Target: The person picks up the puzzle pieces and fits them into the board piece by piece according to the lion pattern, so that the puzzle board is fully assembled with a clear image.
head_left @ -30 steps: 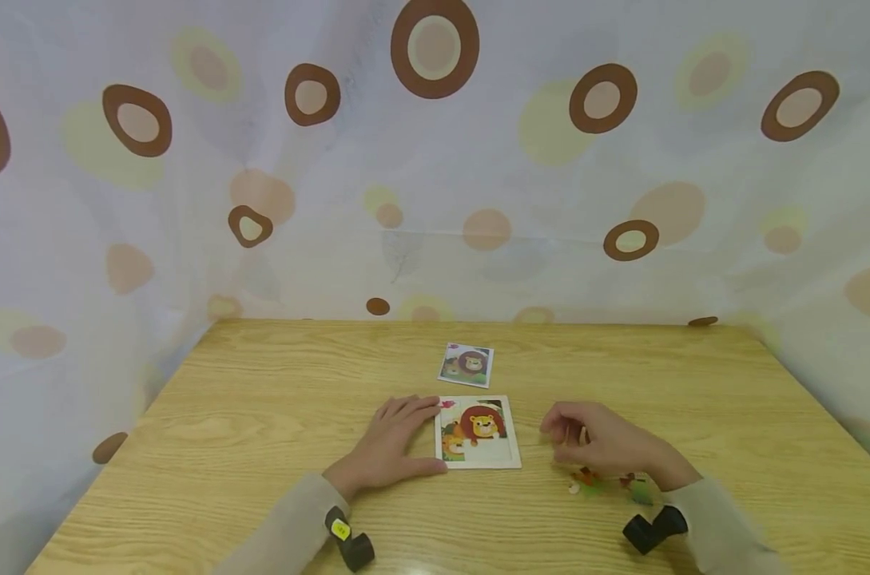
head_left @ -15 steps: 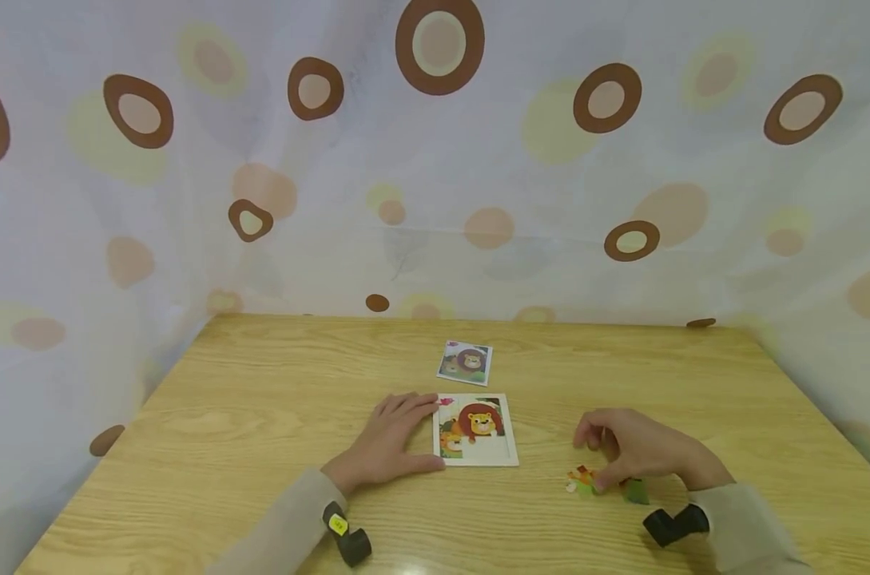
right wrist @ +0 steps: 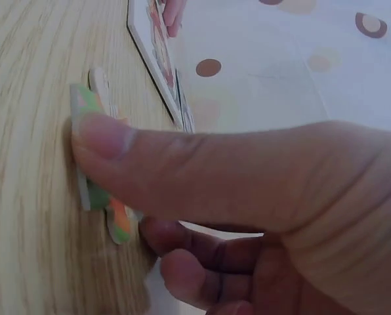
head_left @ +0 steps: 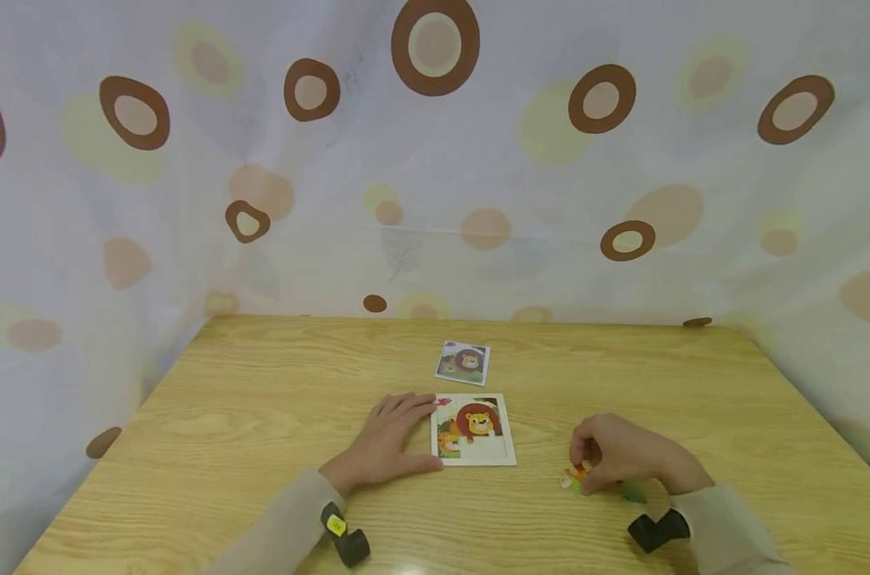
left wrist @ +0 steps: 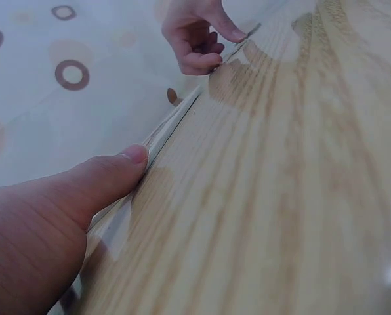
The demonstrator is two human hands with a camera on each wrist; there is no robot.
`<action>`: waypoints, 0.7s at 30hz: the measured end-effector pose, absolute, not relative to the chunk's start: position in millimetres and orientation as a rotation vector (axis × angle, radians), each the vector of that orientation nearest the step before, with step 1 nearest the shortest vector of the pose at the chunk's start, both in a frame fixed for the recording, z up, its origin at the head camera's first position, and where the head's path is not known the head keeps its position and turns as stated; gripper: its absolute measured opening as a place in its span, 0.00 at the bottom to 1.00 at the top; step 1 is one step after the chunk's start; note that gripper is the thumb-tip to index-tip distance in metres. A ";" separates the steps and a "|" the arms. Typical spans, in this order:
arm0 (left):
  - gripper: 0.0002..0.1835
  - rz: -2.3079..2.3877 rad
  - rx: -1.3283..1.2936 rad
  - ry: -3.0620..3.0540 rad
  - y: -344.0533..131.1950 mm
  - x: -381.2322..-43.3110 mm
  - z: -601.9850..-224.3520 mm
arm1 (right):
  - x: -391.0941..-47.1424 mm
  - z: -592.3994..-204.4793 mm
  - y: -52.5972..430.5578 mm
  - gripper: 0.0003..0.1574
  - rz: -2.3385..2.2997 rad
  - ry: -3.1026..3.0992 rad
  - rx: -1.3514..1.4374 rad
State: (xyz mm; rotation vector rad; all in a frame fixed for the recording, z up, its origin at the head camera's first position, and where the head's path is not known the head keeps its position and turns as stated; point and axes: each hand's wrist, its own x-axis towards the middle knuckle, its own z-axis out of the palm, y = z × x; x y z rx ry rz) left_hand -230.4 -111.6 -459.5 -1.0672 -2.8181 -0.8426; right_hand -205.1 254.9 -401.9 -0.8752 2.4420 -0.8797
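Note:
A white-framed lion puzzle board lies flat on the table, its lower part showing bare white. My left hand rests along its left side, fingers fairly straight at the upper left corner and thumb at the lower left one. To the right of the board, my right hand pinches a green-edged puzzle piece low over the tabletop. The right wrist view has the thumb across this piece, with another orange-and-green piece right behind it. A dark green puzzle piece lies partly under the hand.
Behind the board lies a small card with the same lion picture. The wooden table runs back to a curtain with brown and yellow spots. Each wrist carries a black camera.
My right hand moved right, away from the board's side to the loose pieces, then lowered, and its thumb and fingers closed on one. My left hand stayed at the board.

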 end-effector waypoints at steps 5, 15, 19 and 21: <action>0.44 -0.854 -1.046 -2.840 -111.4 -230.9 -459.9 | -204.9 -400.5 252.4 0.16 -0.899 2.437 -0.876; 0.45 -0.833 -1.038 -2.851 -111.8 -231.3 -460.8 | -215.7 -418.0 231.2 0.07 -1.091 2.531 -0.973; 0.44 -0.830 -1.037 -2.857 -111.8 -231.0 -460.5 | -218.4 -419.9 214.0 0.06 -1.125 2.534 -0.869; 0.44 -0.832 -1.038 -2.858 -111.7 -230.6 -460.2 | -219.9 -419.5 206.2 0.05 -1.153 2.516 -0.871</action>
